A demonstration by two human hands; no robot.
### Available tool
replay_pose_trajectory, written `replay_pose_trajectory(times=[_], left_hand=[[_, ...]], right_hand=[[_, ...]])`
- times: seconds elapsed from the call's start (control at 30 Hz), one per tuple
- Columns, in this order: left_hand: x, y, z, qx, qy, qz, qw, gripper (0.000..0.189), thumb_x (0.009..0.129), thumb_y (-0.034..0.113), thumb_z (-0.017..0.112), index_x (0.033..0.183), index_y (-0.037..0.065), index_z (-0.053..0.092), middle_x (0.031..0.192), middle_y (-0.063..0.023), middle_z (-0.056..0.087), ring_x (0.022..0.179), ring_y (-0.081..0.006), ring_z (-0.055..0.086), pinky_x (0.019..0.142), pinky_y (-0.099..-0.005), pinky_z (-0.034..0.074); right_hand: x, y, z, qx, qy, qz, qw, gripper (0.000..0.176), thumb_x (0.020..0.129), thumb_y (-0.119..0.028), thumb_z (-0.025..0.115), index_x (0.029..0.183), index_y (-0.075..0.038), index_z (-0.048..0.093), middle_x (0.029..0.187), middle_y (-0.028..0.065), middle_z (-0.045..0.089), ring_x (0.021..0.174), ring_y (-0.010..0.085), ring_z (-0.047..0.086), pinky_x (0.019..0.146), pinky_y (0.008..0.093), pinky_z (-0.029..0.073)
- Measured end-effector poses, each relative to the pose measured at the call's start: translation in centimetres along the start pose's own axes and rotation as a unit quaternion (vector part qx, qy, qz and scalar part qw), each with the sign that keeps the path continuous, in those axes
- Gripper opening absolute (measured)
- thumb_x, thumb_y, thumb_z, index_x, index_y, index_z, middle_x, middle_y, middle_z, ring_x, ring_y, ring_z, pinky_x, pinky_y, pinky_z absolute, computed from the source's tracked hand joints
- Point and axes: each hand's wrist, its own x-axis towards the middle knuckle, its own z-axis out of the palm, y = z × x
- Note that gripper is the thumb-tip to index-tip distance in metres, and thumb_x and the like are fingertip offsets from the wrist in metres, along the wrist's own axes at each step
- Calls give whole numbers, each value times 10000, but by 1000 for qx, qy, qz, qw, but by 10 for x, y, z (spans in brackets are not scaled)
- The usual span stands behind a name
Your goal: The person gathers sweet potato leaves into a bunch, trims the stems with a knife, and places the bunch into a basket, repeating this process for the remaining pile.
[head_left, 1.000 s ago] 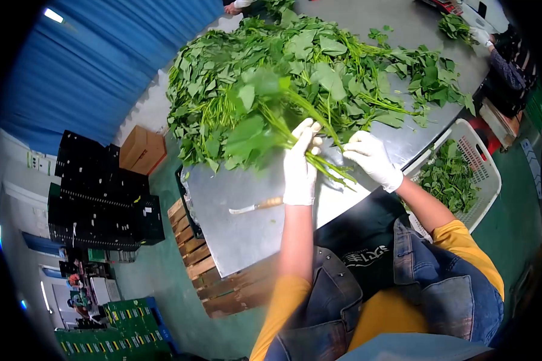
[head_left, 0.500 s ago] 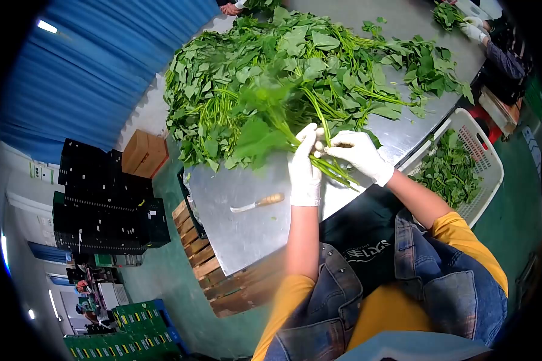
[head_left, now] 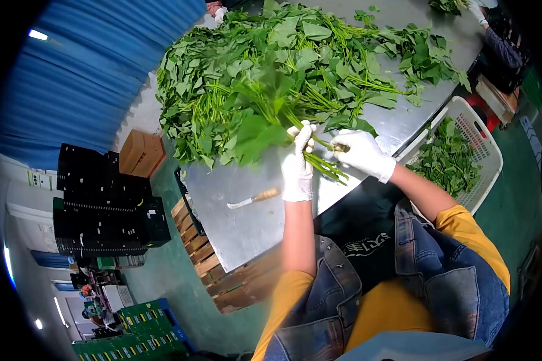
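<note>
My left hand, in a white glove, is closed around a bunch of leafy green stems. The leaves spread up and left from the fist, and the cut ends stick out at the lower right. Beside it, my gloved right hand pinches a stem that runs out of the bunch. A large heap of leafy greens lies just beyond both hands on the metal table. To the left of my left hand, a knife with a wooden handle rests on the table.
A white plastic basket holding greens stands at the table's right edge. Co-workers' gloved hands show at the top left and top right. Black crates, a cardboard box and a wooden pallet are on the left.
My right hand has drawn slightly right, away from my left, with a stem between its fingers. The bunch stays in my left hand. The whole view has shifted a little.
</note>
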Motion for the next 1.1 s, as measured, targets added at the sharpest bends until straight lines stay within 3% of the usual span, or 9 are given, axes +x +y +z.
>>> replay_pose_trajectory(times=[0.13,0.33,0.7,0.8,0.83,0.93,1.0,1.03,1.1], left_hand=[[10,-31,-10,-98,112,-135,980,114,798,15,694,888,1,626,733,-26,610,558,-48,492,474,-169,363],[-9,14,9,72,29,-30,997,92,779,15,705,815,29,622,678,1,570,540,-64,478,484,-212,338],[-9,-5,5,76,180,3,981,125,772,12,705,802,72,600,707,13,537,533,-68,438,499,-225,362],[1,-4,-38,-9,188,-45,981,130,818,98,702,807,114,574,729,27,505,606,-54,438,537,-192,344],[-3,14,-27,23,221,-43,974,122,833,115,695,821,116,573,738,21,511,625,-53,441,555,-190,353],[-10,37,-19,-12,244,-36,969,101,859,118,675,875,99,577,770,2,540,647,-55,465,548,-184,372],[-9,35,-22,-9,206,-58,977,106,862,95,665,905,78,570,797,-5,555,647,-59,495,525,-176,390],[-6,29,-24,-28,173,-94,980,113,852,64,665,907,65,566,818,-11,565,641,-63,518,506,-171,406],[-7,6,-18,-12,133,-104,986,151,812,-7,675,898,54,567,810,-13,567,594,-73,516,495,-178,405]], right_hand=[[16,-8,0,378,-99,39,920,236,812,-106,650,1022,2,648,823,24,630,686,69,559,631,232,458],[25,-13,11,353,-17,17,935,192,832,-88,636,957,55,669,793,38,650,696,82,588,670,219,477],[26,18,20,373,87,74,921,163,832,-133,619,876,8,689,812,97,697,757,177,657,670,290,501],[7,42,-19,201,88,-86,972,166,848,-99,575,938,7,666,904,90,670,805,160,629,711,266,498],[-3,54,-36,353,74,-3,933,185,883,-97,539,999,7,640,942,72,652,841,163,625,744,261,496],[-13,162,-64,838,226,-25,497,479,932,-358,545,1273,-25,494,1019,59,627,916,138,594,814,260,476],[-19,141,-90,837,223,-39,499,629,895,-461,547,1336,-30,422,1106,66,591,995,123,562,824,274,475],[-17,135,-86,822,81,-85,557,612,918,-417,539,1364,-32,373,1190,66,550,1064,125,538,842,283,473],[-6,85,-67,570,82,100,812,534,931,-385,535,1305,-8,477,1003,45,627,901,129,600,730,246,486]])
